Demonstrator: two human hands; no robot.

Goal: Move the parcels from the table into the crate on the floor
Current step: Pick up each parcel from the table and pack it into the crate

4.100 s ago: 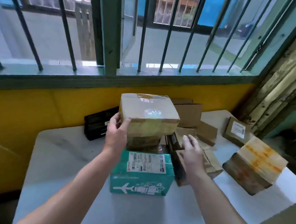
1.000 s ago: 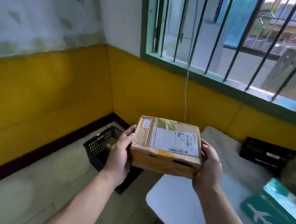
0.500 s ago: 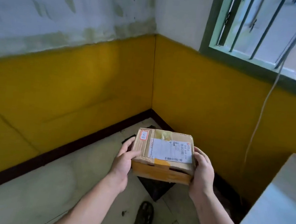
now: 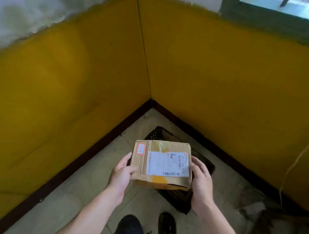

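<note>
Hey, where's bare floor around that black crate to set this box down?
Bare tiled floor lies left of the black plastic crate, bordered by the dark skirting and the black shoes. Right of the crate, blurred dark clutter crowds the floor. The brown cardboard parcel, held by left hand and right hand, hides most of the crate's inside.

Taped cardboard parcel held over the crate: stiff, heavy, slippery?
Probably stiff: the parcel shows square edges while gripped at its sides. Likely not heavy: left hand and right hand hold it out in mid-air. Glossy tape may be slightly slick.
</note>
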